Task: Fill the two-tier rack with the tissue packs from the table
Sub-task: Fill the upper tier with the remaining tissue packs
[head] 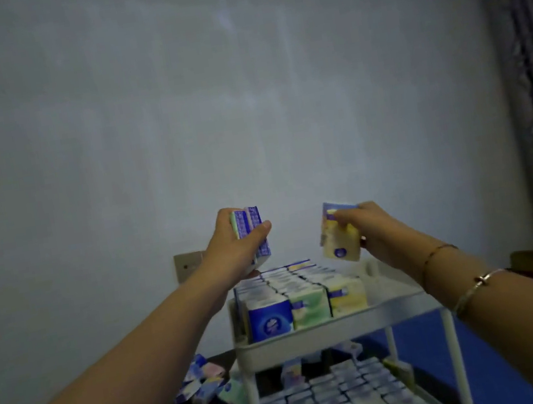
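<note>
Two hands are raised above the rack [342, 323], each loaded for placement. Blue packs [251, 232] are gripped upright in the left hand [230, 247]; one yellow pack [338, 234] is pinched in the right hand [371, 231], probably for the strip left bare right of the top-tier rows [301, 295]. The lower tier [339, 398] is nearly filled. Loose packs [204, 382] are left on the table, left of the rack.
</note>
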A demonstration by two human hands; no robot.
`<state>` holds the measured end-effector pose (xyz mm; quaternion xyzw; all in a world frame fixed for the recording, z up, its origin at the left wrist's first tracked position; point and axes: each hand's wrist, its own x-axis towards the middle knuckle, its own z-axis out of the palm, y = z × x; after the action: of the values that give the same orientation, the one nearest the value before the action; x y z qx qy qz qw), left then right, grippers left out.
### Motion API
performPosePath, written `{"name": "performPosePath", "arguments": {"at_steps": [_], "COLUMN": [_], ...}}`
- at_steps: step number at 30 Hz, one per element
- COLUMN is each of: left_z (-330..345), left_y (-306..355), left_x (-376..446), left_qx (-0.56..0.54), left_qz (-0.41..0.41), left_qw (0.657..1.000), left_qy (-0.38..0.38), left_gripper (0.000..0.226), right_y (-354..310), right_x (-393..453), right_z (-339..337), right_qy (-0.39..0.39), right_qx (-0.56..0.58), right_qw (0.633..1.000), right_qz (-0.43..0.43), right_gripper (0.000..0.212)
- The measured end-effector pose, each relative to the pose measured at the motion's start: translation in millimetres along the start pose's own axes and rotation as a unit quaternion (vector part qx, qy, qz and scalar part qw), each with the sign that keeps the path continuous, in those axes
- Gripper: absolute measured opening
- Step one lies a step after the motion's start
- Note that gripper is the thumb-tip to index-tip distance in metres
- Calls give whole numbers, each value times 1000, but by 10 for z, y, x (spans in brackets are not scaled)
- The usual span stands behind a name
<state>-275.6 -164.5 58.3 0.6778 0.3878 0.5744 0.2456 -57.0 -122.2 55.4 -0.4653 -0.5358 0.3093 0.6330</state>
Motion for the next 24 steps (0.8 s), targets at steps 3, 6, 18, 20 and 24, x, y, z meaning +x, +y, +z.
{"name": "performPosePath", "arguments": {"at_steps": [3,6,18,20,24], "left_z": [227,361,613,625,643], "left_y": [-184,-363,-689,-695,-698], "left_x": [336,522,714,681,664], "left_qx": [27,54,114,135,160], "left_qz": [-5,-17,47,63,80], "left_qw": [1000,998,990,986,980], "left_qy": [-10,-17,-66,-73,-89], "left_gripper": [34,33,35,35,36], "right_y": [281,325,783,816,859], "right_x": [388,416,849,796,767], "right_z": [-216,-147,159,187,187], "right_qy": [9,6,-66,-72,-67], "right_qx": [-31,-96,-493,-505,-419], "right_qw": [999,994,865,857,904], "right_qz": [30,56,70,69,44], "right_gripper": [78,34,37,44,57]}}
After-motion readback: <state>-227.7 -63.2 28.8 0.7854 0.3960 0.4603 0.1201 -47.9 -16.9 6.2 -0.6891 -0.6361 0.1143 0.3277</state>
